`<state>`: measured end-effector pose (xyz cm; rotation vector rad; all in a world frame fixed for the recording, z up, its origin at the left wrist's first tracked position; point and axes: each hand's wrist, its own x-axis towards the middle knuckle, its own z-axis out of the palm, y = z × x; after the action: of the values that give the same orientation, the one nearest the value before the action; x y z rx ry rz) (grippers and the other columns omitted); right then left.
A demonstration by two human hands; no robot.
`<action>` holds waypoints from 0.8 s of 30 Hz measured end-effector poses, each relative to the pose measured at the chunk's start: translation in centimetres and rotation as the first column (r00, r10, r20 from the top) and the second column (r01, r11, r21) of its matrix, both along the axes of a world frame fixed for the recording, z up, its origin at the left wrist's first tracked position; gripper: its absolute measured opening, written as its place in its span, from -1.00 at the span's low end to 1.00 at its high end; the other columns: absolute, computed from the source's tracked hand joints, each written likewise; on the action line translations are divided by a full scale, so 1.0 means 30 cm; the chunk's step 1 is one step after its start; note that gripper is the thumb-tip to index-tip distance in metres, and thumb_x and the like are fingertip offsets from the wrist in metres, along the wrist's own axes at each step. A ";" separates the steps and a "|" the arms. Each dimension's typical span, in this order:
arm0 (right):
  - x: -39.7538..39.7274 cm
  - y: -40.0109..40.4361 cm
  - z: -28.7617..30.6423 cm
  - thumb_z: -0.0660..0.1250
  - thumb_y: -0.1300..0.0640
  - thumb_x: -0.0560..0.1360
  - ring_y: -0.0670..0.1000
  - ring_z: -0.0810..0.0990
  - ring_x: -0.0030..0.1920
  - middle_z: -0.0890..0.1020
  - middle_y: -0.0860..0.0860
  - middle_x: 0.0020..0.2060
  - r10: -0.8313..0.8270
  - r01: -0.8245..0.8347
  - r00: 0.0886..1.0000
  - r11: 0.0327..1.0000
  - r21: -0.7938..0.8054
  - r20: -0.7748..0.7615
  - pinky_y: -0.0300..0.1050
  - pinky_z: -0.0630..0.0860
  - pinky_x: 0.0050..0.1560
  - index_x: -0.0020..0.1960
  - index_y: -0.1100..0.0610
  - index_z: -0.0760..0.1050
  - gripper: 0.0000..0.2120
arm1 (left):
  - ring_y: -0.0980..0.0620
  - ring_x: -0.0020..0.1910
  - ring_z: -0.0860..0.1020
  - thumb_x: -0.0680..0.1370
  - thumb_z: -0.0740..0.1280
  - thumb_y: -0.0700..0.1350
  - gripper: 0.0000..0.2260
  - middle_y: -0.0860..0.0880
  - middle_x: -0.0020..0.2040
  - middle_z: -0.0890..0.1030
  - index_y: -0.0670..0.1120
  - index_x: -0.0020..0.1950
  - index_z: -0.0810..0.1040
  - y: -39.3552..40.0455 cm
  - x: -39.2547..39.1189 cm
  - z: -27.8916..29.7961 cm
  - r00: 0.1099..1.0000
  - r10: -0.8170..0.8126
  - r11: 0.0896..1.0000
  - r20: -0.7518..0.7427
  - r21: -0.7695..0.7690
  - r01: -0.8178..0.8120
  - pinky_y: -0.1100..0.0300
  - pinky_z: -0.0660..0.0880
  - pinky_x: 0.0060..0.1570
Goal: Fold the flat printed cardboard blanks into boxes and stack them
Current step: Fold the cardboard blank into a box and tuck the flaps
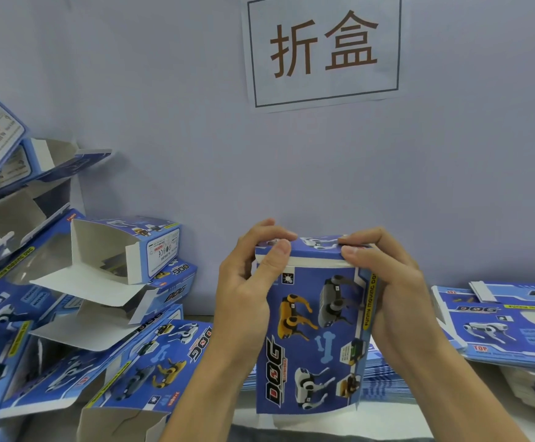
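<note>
From my feed, the pile of folded boxes [106, 282] left of the held box [314, 327] runs off the frame edge, so I cannot count it fully; I make out at least six, several with open ends showing grey card. The stack of flat blanks [508, 327] right of the held box is also cut off, its sheets too many to count. More flat sheets lie behind the held box, mostly hidden by it. My left hand [247, 295] grips the held box's upper left corner, thumb pressed on the top flap. My right hand [394, 291] curls round the upper right corner, thumb on that flap too. One paper sign [323, 49] hangs on the wall above the held box.
</note>
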<state>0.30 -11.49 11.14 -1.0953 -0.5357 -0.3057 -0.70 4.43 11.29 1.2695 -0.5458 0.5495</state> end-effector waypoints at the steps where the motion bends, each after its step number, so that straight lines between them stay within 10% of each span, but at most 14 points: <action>1: -0.001 0.000 0.003 0.41 0.15 0.31 0.18 0.72 -0.15 0.66 0.08 -0.21 0.010 -0.010 1.000 1.000 -0.001 -0.008 -0.01 0.64 -0.33 -0.23 0.05 0.56 -0.95 | -0.09 0.23 0.60 0.50 0.42 0.06 -0.92 0.20 0.26 0.58 0.10 -0.12 0.66 0.006 0.002 -0.002 1.000 -0.019 1.000 -0.019 -0.004 0.019 0.03 0.65 -0.09; 7: -0.017 0.001 0.016 0.44 0.12 0.22 0.16 0.72 -0.19 0.67 0.09 -0.19 0.064 -0.062 0.996 0.998 0.034 -0.059 -0.02 0.66 -0.34 -0.25 0.08 0.63 -0.89 | -0.08 0.20 0.63 0.27 0.60 0.20 -0.65 0.19 0.38 0.49 0.13 -0.02 0.66 0.049 -0.014 0.000 0.991 -0.129 0.985 -0.023 0.114 0.131 -0.02 0.66 -0.09; 15: -0.003 -0.023 -0.012 0.46 0.17 0.28 0.15 0.67 0.13 0.59 -0.09 0.27 0.082 -0.082 0.997 0.996 -0.021 0.006 0.00 0.66 -0.20 -0.14 -0.01 0.68 -0.82 | -0.06 0.22 0.62 0.30 0.48 0.10 -0.81 0.21 0.30 0.56 0.16 -0.11 0.70 0.034 -0.009 0.008 1.000 -0.023 0.993 0.022 0.116 0.020 0.11 0.66 -0.17; 24: -0.002 -0.003 -0.010 0.59 0.01 0.15 0.15 0.65 0.17 0.59 -0.07 0.26 0.051 -0.050 0.998 0.998 -0.040 0.025 -0.04 0.66 -0.22 -0.21 0.03 0.69 -0.76 | -0.06 0.24 0.61 0.33 0.51 0.09 -0.83 0.23 0.35 0.52 0.15 -0.10 0.68 0.055 -0.003 -0.002 0.998 -0.063 0.990 0.030 0.131 0.058 0.06 0.66 -0.14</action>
<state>0.23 -11.57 10.83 -1.1157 -0.5933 -0.2667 -0.80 6.09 11.22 1.3645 -0.6557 0.4921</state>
